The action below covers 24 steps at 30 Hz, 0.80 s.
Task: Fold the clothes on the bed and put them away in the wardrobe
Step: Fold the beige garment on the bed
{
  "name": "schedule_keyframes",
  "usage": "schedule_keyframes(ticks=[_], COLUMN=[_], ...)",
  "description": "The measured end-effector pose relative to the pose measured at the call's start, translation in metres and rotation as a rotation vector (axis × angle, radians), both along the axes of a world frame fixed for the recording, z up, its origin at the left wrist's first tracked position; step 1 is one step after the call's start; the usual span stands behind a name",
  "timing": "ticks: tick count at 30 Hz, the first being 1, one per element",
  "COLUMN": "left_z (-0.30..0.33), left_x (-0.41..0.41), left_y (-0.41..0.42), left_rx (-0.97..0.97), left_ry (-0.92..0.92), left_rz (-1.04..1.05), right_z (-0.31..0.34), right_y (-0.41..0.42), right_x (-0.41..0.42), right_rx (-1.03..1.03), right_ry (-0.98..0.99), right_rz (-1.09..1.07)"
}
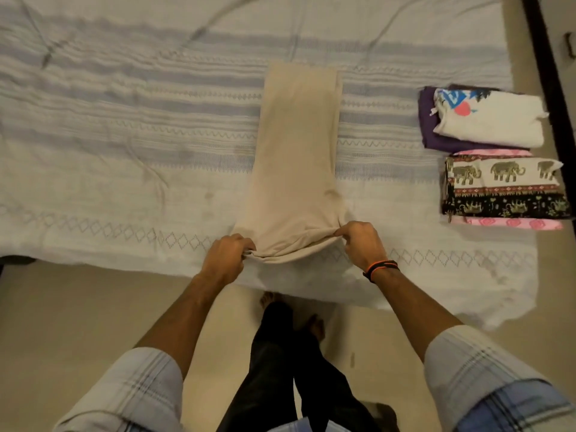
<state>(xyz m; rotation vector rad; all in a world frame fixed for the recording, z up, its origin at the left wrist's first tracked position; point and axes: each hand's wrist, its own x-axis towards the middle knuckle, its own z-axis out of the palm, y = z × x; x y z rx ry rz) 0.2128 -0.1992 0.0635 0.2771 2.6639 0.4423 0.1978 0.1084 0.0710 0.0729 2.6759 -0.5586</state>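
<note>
A beige garment (297, 157) lies lengthwise on the bed (124, 145), folded into a long narrow strip that runs away from me. My left hand (226, 257) grips its near left corner at the bed's front edge. My right hand (360, 244) pinches the near right corner, an orange and black band on its wrist. The near end of the cloth is bunched and slightly lifted between both hands.
Two stacks of folded clothes sit at the bed's right side: a white printed top on purple cloth (486, 120), and an elephant-print piece on pink cloth (505, 188). A dark frame edge (542, 57) runs along the far right. My legs stand on beige floor (62, 307).
</note>
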Motion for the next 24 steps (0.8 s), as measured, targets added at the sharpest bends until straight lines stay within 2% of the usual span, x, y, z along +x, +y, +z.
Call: schedule_keyframes(ticks=[8,15,18,20,24], left_z=[-0.053,-0.099,-0.105,-0.108,-0.113], left_x=[0.019,0.034,0.039,0.043,0.048], left_y=[-0.010,-0.009,-0.005,-0.002,0.011], left_rx=[0.001,-0.176,-0.326,-0.351,-0.127], left_ry=[-0.022,-0.124,-0.194,-0.230,-0.144], left_rz=[-0.015,-0.138,-0.248,-0.236,-0.106], right_z=[-0.046,-0.090,-0.094,-0.091,-0.092], right_y=[-0.018,-0.035,-0.035,-0.036,-0.043], right_x=[0.029,0.047,0.052,0.057,0.059], right_rx=[0.058,0.176,0.306,0.269,-0.086], right_ry=[0.009,-0.040,-0.163,-0.208,-0.170], right_rz=[-0.003,0.021,0.004,-0.127,-0.744])
